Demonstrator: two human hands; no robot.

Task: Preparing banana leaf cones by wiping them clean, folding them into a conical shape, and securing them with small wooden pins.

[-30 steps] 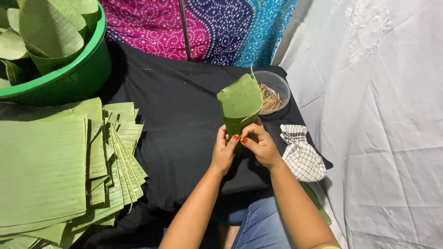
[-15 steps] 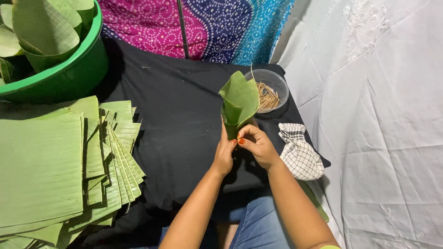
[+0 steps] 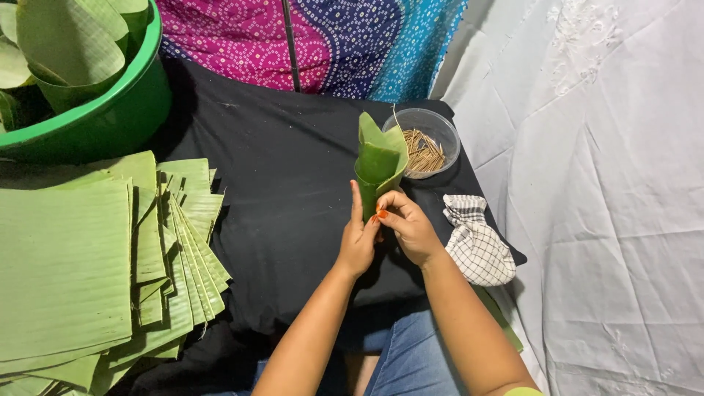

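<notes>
Rolled tighter now, leaf cone (image 3: 379, 167) stands over black cloth (image 3: 286, 183).

Bright even overhead light, soft shadows, sharp focus

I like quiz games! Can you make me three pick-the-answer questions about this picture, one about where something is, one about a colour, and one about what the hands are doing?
1. Where is the clear bowl of small sticks?
A. just behind the rolled leaf
B. inside the tub
C. on the leaf stack

2. What colour is the tub holding rolled leaves?
A. red
B. green
C. white

3. How is the banana leaf cone held?
A. lying flat on the cloth
B. upright, gripped at its lower end
C. resting in the bowl

Answers: 1 A, the bowl sits on the black cloth right behind the cone. 2 B, its rim and wall are green. 3 B, the left hand and right hand both close around the cone's narrow bottom while its open mouth points up.
</notes>
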